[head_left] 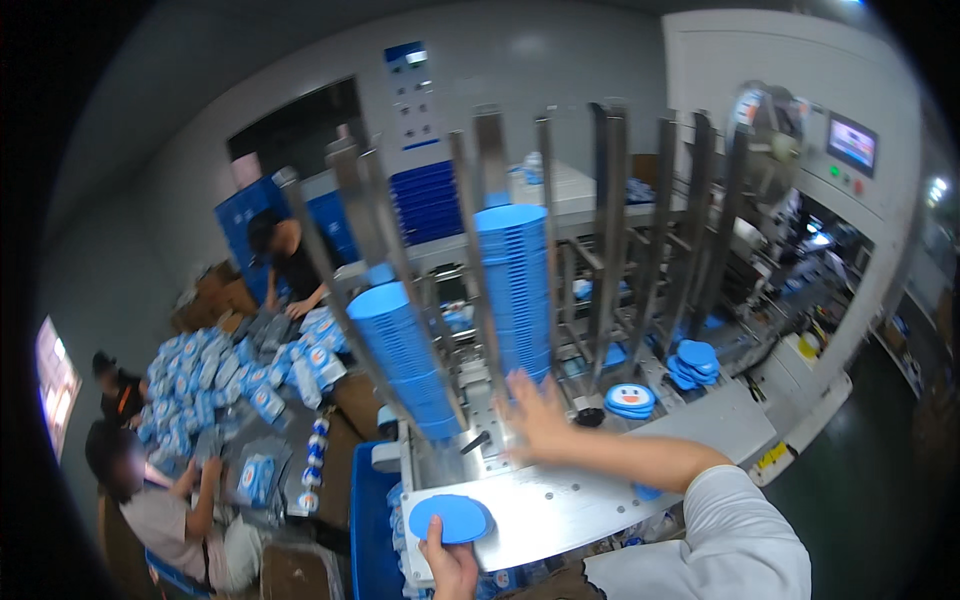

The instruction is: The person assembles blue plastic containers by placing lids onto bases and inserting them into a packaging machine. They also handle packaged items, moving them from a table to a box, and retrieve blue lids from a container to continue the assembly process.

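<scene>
Gripping blue discs (449, 519), left hand (452, 566) (wrist cut off).

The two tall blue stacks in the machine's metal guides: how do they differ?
The left stack leans left and stands lower; the middle stack stands nearly upright and rises higher. The right hand reaches the middle stack's base, while the left stack is untouched. Both are the same blue, held between metal rails.

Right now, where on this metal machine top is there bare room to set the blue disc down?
The metal plate is bare between the blue disc in the left hand and the right forearm. It is crowded by the disc stacks at the right hand and the printed discs.
</scene>
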Motion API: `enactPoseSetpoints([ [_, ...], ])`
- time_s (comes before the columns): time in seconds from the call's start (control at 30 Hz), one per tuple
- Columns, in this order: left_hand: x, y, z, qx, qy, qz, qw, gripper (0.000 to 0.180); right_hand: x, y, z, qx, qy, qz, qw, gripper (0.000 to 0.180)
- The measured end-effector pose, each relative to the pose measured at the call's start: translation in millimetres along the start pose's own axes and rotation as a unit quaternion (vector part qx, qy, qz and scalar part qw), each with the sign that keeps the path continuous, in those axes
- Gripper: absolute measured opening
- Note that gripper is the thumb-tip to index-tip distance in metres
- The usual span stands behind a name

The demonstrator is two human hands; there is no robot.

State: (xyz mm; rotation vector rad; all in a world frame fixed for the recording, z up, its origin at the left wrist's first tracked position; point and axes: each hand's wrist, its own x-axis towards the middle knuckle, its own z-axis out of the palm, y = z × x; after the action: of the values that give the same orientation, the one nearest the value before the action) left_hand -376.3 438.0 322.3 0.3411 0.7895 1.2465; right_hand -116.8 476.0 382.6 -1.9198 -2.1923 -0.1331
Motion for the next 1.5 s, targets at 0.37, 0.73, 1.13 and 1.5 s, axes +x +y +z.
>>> enactPoseSetpoints([
  [0.37, -28.5, -12.9, 71.0, -0.049, -0.095, -0.187, 0.977, 0.029, -50.1, -48.6, 22.6, -0.054, 0.284, -0.28, 0.915, 0.063],
  [0.73, 20.7, -40.9, -43.2, 0.594, -0.195, 0.588, 0.513, 0.029, -74.9, -35.2, 53.2, 0.349, 0.024, -0.06, 0.935, 0.096],
  [1.13, 17.5, 10.8, -69.6, 0.798, -0.005, 0.375, 0.471, 0.024, 38.0, -16.6, -118.2, 0.096, 0.113, -0.331, 0.932, 0.09],
  [1.5, 6.0, 17.6, -42.6, 0.6, -0.146, 0.527, 0.585, 0.006, 244.7, -101.5, -334.8, -0.242, 0.499, -0.061, 0.83, 0.078],
])
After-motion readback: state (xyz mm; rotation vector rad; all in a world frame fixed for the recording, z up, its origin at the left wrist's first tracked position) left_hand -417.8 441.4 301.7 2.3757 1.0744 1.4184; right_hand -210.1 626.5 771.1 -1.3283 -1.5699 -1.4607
